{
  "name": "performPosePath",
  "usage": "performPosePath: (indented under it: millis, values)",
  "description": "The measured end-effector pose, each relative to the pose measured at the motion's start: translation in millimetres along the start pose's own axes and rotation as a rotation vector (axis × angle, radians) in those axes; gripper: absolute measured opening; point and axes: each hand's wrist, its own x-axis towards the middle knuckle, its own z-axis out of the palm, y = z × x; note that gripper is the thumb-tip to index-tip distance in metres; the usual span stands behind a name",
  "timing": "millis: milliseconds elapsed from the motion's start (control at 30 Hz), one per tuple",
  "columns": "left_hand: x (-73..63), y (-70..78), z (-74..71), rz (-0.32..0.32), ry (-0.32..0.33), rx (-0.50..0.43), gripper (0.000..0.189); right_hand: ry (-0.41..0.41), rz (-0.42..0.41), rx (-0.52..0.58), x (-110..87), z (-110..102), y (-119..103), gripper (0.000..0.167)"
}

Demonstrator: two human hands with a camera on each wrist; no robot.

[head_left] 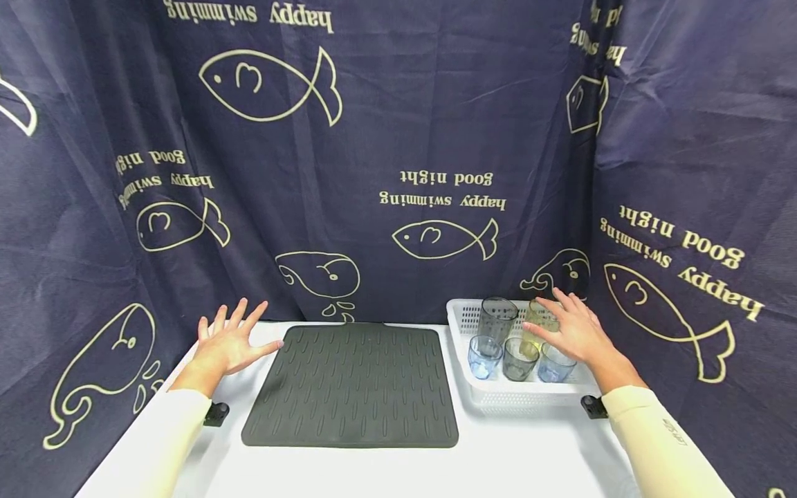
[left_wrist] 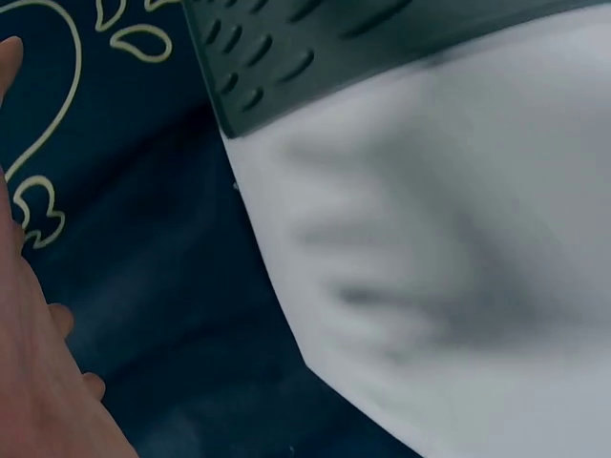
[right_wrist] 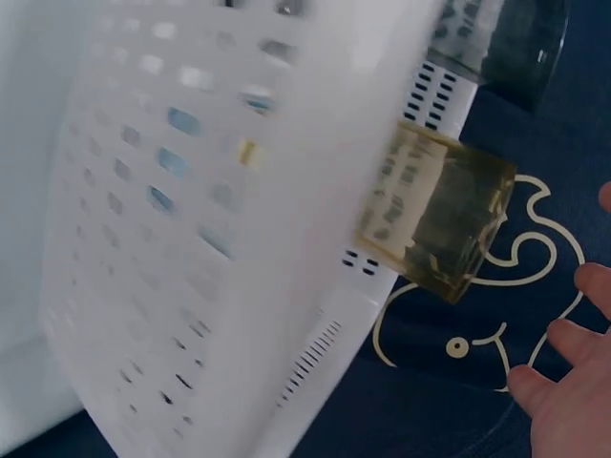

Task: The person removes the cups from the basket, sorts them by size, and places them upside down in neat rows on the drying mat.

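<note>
My left hand [head_left: 227,344] is held up with its fingers spread, over the table just left of a dark ribbed mat [head_left: 355,387], and holds nothing. My right hand [head_left: 575,330] reaches over the right side of a white perforated basket [head_left: 492,399], fingers spread and nothing gripped. Inside the basket stand several tinted glasses. A tall grey glass [head_left: 498,320] and a tall amber glass [right_wrist: 434,210] are at the back, the amber one partly hidden by the right fingers in the head view. Along the front are a blue glass [head_left: 484,358], a short smoky glass [head_left: 520,360] and another blue glass [head_left: 556,364].
Mat and basket share a white table [head_left: 349,474], the basket to the right of the mat. A navy curtain [head_left: 367,152] printed with fish and whales hangs behind the table and along both sides.
</note>
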Motion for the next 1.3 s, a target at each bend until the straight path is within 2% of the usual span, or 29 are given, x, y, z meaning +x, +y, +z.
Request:
performPosePath:
  millis: [167, 500, 667, 867, 1300]
  values:
    - [-3.6, 7.5, 6.4, 0.027, 0.034, -0.015, 0.103, 0.046, -0.032, 0.029, -7.7, 6, 1, 0.079]
    - [-13.3, 17.3, 24.5, 0.064, 0.081, -0.035, 0.103, 0.203, -0.167, 0.146, -23.5, 15, 5, 0.068]
    - [-20.0, 20.1, 33.2, 0.087, 0.126, -0.061, 0.100, 0.247, -0.214, 0.218, -28.9, 20, 8, 0.065]
    - [-28.3, 23.3, 43.4, 0.110, 0.173, -0.108, 0.098, 0.221, -0.168, 0.301, -35.1, 21, 9, 0.063]
    - [-44.7, 47.5, 63.7, 0.157, 0.184, -0.253, 0.098, 0.103, -0.086, 0.444, -39.1, 24, 21, 0.062]
